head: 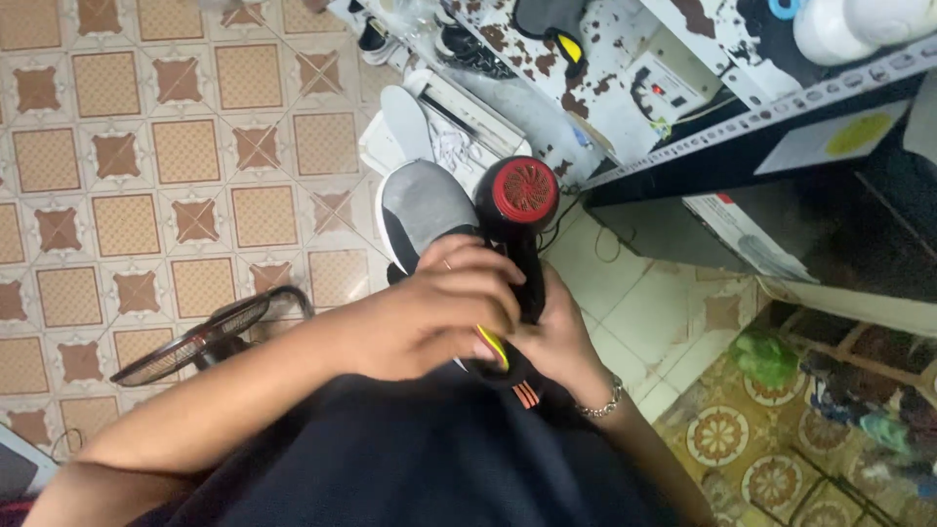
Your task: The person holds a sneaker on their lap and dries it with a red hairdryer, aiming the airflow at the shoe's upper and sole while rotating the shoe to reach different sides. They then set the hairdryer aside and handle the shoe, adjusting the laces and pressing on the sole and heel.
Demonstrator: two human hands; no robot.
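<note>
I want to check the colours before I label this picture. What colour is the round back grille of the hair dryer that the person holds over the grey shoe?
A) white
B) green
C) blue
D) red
D: the hair dryer has a black body with a round red grille facing the camera, just beside the grey shoe.

shoe-repair workshop: worn, paint-chipped counter (625, 59), loose insole (408, 122), sneakers (468, 44) lying about, patterned tile floor (176, 146), cluttered low shelves (859, 381), floor fan (205, 337).
</note>
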